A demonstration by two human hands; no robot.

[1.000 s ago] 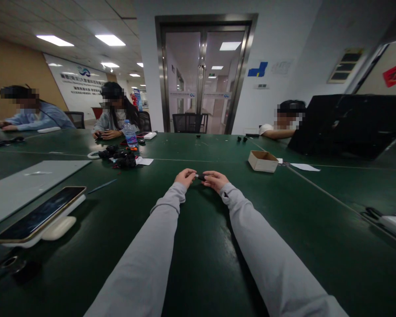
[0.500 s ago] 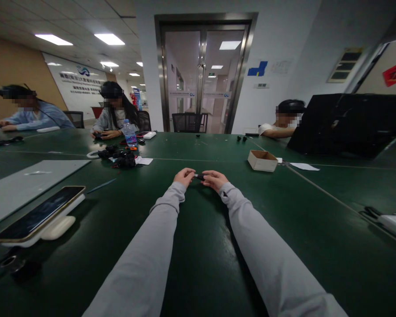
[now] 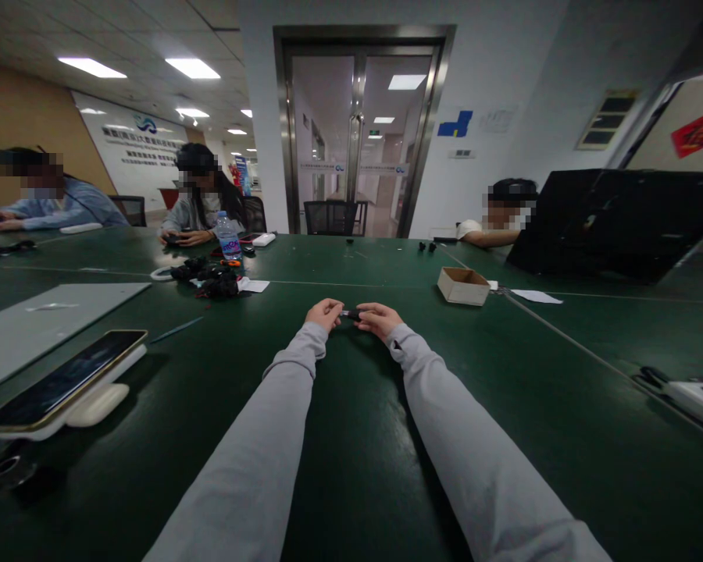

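Observation:
Both my arms, in grey sleeves, reach out over the dark green table (image 3: 351,437). Between my fingertips is a small dark object (image 3: 351,314) with a lighter, shiny part toward its left end; it is too small to name. My left hand (image 3: 325,314) pinches the light left end. My right hand (image 3: 379,321) is closed on the black right end, its fingers covering part of it. The two hands are a short gap apart, just above the table top.
On the left lie a phone (image 3: 64,378) on a white stand, a grey board (image 3: 52,324) and a thin blue-grey tool (image 3: 176,329). Beyond are a black cable heap (image 3: 211,277) and a water bottle (image 3: 228,236). Rightward stand a small box (image 3: 462,286) and a monitor (image 3: 615,226). Several people sit around.
My hands still hold the small dark object in nearly the same place. The whole view has shifted slightly, with most things now a little further left.

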